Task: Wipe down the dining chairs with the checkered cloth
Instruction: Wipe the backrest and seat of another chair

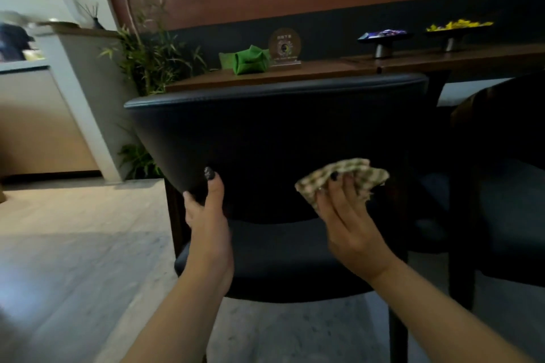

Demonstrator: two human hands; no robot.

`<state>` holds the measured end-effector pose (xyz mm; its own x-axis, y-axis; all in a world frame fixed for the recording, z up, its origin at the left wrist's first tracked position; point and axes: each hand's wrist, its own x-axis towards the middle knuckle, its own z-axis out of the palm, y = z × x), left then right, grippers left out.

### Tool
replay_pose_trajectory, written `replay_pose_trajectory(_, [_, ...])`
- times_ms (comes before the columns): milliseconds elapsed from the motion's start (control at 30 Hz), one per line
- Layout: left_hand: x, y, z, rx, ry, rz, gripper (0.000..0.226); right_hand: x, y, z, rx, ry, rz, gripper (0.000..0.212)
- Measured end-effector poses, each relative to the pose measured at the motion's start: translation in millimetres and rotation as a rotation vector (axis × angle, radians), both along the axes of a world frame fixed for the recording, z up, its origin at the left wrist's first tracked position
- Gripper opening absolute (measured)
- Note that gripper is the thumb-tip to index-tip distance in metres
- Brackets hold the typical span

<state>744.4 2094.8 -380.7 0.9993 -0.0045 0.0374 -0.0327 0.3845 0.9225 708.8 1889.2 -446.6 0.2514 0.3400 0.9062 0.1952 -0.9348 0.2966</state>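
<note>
Against the chair (265, 138) back, right hand (348, 215) holds crumpled cloth (345, 174).

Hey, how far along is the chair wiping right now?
Done: nothing can be confirmed; the dark chair shows no visible wipe marks either way. In hand: the left hand grips the backrest's lower left edge while the right hand holds the bunched checkered cloth against the back of the backrest. Left: probably the rest of this chair, plus the second chair at the right.
</note>
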Motion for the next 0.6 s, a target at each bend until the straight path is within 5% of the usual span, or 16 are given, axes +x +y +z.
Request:
replay_pose_trajectory(100, [9,15,-10,-0.213,0.148,-0.120,0.060,-9,-12,40,-0.136,-0.021,0.140,0.045])
replay_pose_trajectory(267, [23,40,-19,-0.469,0.309,-0.326,0.081,-5,2,134,-0.256,-0.126,0.241,0.044])
replay_pose_trajectory(400, [31,54,-33,-0.598,0.362,-0.384,0.094,1,11,115,-0.438,-0.110,0.124,0.042])
replay_pose_trajectory(600, [39,50,-45,-0.619,0.354,-0.432,0.093,12,13,48,-1.005,0.339,0.037,0.041])
